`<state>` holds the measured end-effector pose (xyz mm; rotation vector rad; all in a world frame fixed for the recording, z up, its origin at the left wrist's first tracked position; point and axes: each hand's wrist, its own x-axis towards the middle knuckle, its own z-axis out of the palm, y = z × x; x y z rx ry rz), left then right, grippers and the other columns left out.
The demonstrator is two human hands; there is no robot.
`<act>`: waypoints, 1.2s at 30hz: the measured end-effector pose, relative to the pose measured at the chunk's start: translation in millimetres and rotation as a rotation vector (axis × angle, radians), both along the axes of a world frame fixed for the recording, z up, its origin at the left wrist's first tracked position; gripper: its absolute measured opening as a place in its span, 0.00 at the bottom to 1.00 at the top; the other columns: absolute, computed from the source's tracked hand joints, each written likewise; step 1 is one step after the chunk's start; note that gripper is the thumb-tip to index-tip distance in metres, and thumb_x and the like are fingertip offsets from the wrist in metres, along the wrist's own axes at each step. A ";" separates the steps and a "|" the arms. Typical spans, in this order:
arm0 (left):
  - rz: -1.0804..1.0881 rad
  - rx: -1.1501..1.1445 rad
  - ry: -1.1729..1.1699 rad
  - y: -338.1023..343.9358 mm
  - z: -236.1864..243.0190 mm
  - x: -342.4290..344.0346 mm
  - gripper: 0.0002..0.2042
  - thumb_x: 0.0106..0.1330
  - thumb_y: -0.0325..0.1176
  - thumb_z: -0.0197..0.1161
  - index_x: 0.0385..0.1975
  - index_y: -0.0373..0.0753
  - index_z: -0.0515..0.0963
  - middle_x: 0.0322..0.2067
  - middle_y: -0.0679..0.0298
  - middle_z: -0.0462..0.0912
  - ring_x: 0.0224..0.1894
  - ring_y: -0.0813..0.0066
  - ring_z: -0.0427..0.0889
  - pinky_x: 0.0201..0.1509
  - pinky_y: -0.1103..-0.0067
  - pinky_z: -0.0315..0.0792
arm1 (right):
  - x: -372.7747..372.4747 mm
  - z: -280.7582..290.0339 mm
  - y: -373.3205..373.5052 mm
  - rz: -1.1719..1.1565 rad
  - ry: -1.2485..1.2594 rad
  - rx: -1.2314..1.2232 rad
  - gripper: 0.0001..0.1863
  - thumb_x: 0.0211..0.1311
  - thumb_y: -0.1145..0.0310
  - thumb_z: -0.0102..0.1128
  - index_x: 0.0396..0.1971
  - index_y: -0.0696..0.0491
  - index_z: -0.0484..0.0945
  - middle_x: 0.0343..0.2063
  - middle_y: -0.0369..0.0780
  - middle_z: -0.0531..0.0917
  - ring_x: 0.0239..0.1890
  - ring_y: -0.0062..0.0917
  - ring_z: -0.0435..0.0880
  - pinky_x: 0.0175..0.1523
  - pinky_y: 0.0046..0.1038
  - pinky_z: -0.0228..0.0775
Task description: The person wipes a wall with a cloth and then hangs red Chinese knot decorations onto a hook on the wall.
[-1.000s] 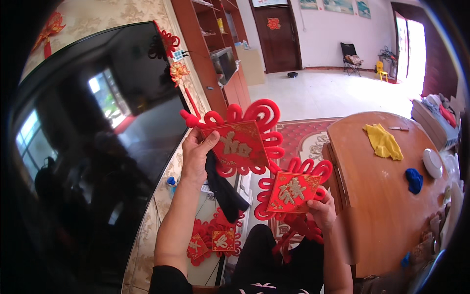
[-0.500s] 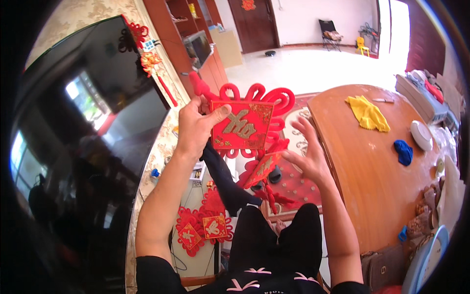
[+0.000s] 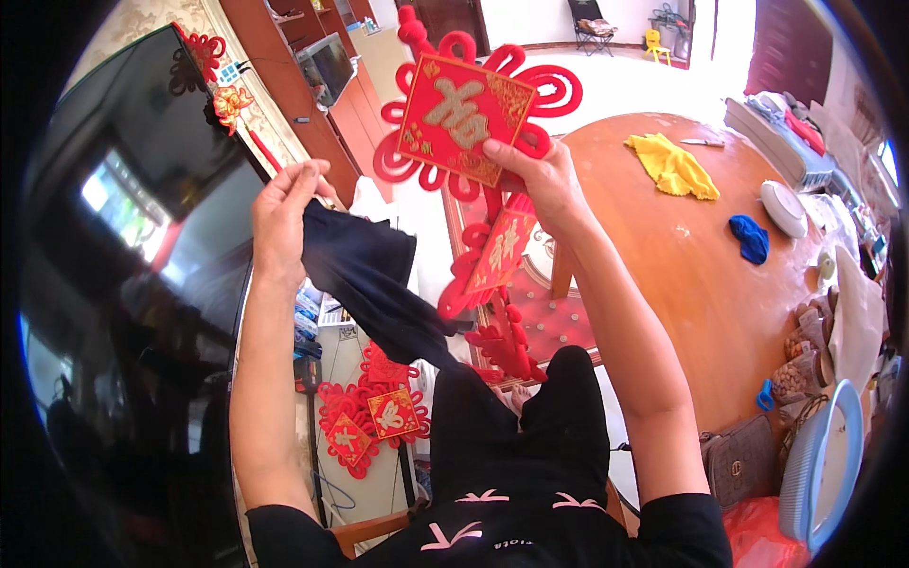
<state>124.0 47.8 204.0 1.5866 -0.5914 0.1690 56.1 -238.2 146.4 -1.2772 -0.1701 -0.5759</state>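
Closest to the camera is the person's own dark top with pink marks, and below it their dark trousers (image 3: 530,426) over the floor. From there both bare forearms rise. The left hand (image 3: 284,213) is closed, its fingers pinched on the upper edge of a dark cloth (image 3: 365,275), which hangs down from the grip in a long fold toward the person's lap. The right hand (image 3: 540,180) is clamped on the lower right corner of a red knot decoration (image 3: 464,109), thumb on the front and fingers behind; its square panel bears gold figures and is held up tilted, with looped red cord around its edges. Below that hand a second, smaller red panel (image 3: 497,251) and a string of red knots dangle from the same piece, reaching down to near the knees. On the low surface beneath the left forearm lie more red decorations (image 3: 374,417) with gold panels, well apart from both hands. To the left stands a large dark screen (image 3: 133,237), just beside the left hand. To the right is a round wooden table (image 3: 701,275) carrying a yellow cloth (image 3: 672,166), a blue cloth (image 3: 751,237) and a white dish (image 3: 784,206). A brown bag (image 3: 743,459) sits near the table's lower edge. Farther off, a wooden cabinet (image 3: 322,95) lines the wall and a bright tiled floor stretches toward a distant chair (image 3: 595,21).
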 end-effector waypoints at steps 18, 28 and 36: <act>-0.098 0.665 -0.026 -72.4 -185.3 -72.1 0.47 0.52 0.59 0.73 0.65 0.34 0.61 0.49 0.45 0.80 0.53 0.64 0.79 0.53 0.72 0.73 | -13.8 85.1 4.6 -0.268 -0.249 -0.031 0.18 0.55 0.67 0.69 0.43 0.61 0.80 0.32 0.41 0.85 0.31 0.23 0.84 0.37 0.26 0.79; -0.132 0.302 0.213 -66.6 -189.6 -5.5 0.17 0.68 0.44 0.62 0.43 0.35 0.82 0.29 0.61 0.86 0.33 0.80 0.81 0.40 0.80 0.71 | -35.1 87.1 -13.8 -0.323 -0.233 0.027 0.20 0.57 0.66 0.69 0.46 0.61 0.77 0.37 0.44 0.85 0.37 0.28 0.87 0.39 0.28 0.84; -0.035 1.380 -0.076 -20.6 -162.2 40.2 0.20 0.55 0.51 0.64 0.31 0.39 0.85 0.29 0.50 0.85 0.35 0.53 0.84 0.44 0.66 0.76 | -26.7 28.3 -28.7 -0.253 -0.137 0.264 0.16 0.61 0.70 0.65 0.46 0.62 0.77 0.40 0.44 0.84 0.39 0.27 0.86 0.38 0.26 0.83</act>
